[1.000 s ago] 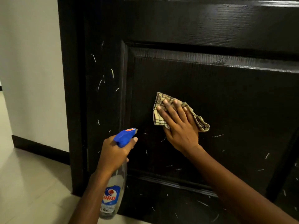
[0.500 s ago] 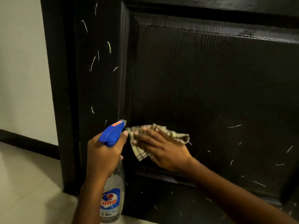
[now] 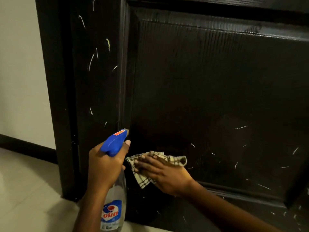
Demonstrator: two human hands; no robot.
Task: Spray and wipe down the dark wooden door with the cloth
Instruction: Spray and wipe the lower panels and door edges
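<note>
- The spray bottle [image 3: 114, 205], clear with a blue trigger head and a blue-and-red label, is held upright by the neck in the left hand [image 3: 105, 166]; the fingers are curled round it and the index finger is laid along the trigger.
- The nozzle is pointed at the dark wooden door [image 3: 209, 89], just beside the left edge of the recessed panel.
- The checked cloth [image 3: 175, 160], beige with dark lines, is pressed flat against the lower left corner of that panel by the right hand [image 3: 165, 174].
- The right hand's fingers are kept straight and spread over the cloth, pointing left; nothing is gripped.
- The cloth is crumpled, with edges showing above and below the fingers.
- Pale scratch-like marks [image 3: 91, 61] are scattered over the door's left stile and the lower right of the panel.
- A white wall [image 3: 20, 64], a dark skirting board [image 3: 28, 149] and a pale tiled floor [image 3: 30, 190] are seen to the left.
</note>
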